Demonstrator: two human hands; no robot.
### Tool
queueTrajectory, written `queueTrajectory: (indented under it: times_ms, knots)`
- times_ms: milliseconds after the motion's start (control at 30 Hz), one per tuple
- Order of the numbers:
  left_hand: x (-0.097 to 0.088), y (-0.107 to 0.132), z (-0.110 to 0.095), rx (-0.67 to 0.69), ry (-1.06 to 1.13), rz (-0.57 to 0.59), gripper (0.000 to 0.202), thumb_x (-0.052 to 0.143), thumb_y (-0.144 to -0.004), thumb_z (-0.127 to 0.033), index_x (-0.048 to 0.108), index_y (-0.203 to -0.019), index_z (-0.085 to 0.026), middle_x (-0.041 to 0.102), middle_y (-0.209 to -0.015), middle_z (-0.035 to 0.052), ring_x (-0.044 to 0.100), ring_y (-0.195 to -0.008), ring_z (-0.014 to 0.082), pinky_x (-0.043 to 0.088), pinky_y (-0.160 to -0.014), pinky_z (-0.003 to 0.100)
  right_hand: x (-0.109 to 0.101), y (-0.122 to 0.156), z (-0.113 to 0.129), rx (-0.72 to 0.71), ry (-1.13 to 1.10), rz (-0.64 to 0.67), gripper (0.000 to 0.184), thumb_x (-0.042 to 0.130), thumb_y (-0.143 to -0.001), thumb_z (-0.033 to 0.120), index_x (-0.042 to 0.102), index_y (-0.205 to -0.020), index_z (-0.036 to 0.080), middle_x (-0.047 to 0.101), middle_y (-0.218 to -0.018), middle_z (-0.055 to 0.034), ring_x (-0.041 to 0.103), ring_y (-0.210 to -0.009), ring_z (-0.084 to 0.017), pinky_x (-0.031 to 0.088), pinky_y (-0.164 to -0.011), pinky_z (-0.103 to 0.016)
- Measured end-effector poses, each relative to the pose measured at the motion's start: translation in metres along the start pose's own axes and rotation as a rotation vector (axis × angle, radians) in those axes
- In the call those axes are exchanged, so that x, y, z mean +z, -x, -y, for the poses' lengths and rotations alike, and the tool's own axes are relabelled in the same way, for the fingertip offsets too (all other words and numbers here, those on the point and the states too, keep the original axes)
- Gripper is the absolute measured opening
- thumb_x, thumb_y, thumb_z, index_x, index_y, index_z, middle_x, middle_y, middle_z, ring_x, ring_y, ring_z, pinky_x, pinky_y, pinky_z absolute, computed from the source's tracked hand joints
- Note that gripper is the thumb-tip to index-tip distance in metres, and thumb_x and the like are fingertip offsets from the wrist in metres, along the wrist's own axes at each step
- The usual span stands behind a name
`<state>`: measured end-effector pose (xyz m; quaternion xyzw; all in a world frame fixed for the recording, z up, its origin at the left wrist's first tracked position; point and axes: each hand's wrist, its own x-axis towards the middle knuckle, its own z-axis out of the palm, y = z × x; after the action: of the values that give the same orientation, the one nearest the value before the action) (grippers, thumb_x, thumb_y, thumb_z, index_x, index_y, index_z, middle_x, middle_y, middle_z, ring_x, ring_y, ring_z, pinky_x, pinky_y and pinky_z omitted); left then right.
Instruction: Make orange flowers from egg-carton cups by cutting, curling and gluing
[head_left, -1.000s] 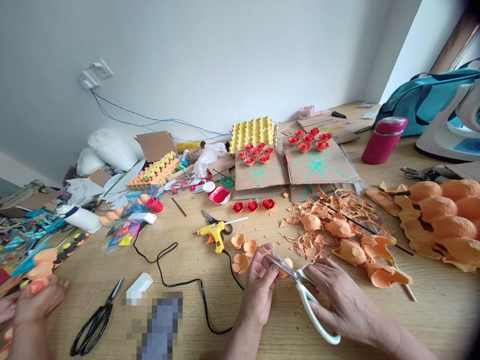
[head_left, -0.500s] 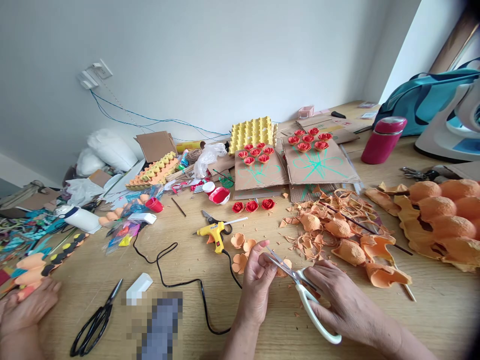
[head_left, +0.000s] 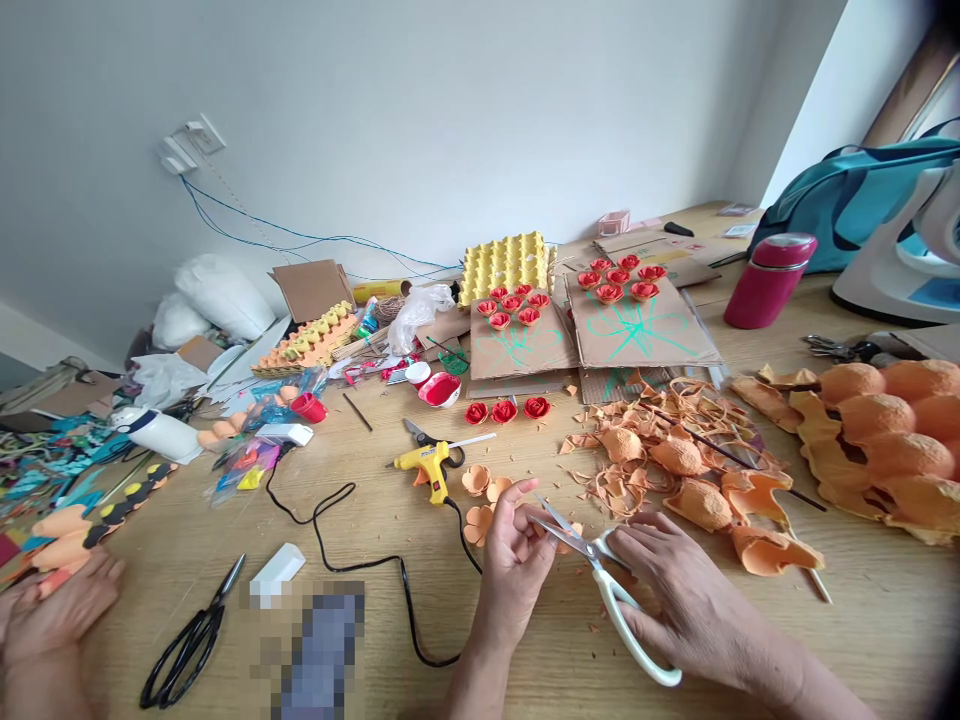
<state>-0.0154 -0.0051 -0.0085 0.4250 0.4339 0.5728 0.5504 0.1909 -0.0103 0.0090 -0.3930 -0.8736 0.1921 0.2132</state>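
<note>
My left hand (head_left: 516, 558) pinches a small orange egg-carton piece (head_left: 571, 538) low in the middle of the wooden table (head_left: 862, 620). My right hand (head_left: 679, 590) grips white-handled scissors (head_left: 609, 590), whose blades point up-left at that piece beside my left fingers. Just beyond my left hand lie cut orange flower shapes (head_left: 481, 500). A heap of orange carton scraps (head_left: 675, 455) spreads to the right of my hands.
A yellow glue gun (head_left: 427, 463) with a black cord (head_left: 360, 560) lies left of my hands. Black scissors (head_left: 191, 640) rest lower left, near another person's hand (head_left: 52, 620). Red paper roses (head_left: 506, 411), cardboard sheets (head_left: 634, 330), a yellow egg tray (head_left: 504, 262) and a pink flask (head_left: 766, 280) stand farther back.
My left fingers have turned the orange piece a little against the scissor blades. The other person's hand at the lower left has shifted slightly with its orange pieces.
</note>
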Motion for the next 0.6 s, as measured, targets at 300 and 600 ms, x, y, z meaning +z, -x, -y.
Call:
queueTrajectory:
  times_ms: [300, 600]
  knots:
    - [-0.001, -0.001, -0.008, 0.021, -0.065, 0.008, 0.054, 0.080, -0.081, -0.033, 0.057, -0.130, -0.023, 0.067, -0.080, 0.0005, 0.061, -0.074, 0.0149, 0.051, -0.077, 0.027, 0.002, 0.001, -0.003, -0.025, 0.039, 0.035, 0.017, 0.056, -0.098, 0.030, 0.049, -0.083, 0.022, 0.062, -0.077, -0.0018, 0.060, -0.071, -0.021, 0.045, -0.073, -0.036]
    - [-0.001, -0.003, -0.007, 0.032, -0.109, -0.032, 0.054, 0.081, -0.079, -0.026, 0.059, -0.128, -0.020, 0.067, -0.076, 0.0002, 0.058, -0.069, 0.0150, 0.047, -0.072, 0.026, 0.005, 0.000, -0.010, 0.071, 0.029, -0.017, 0.023, 0.049, -0.101, 0.030, 0.049, -0.078, 0.024, 0.062, -0.069, -0.0005, 0.056, -0.063, -0.018, 0.042, -0.064, -0.032]
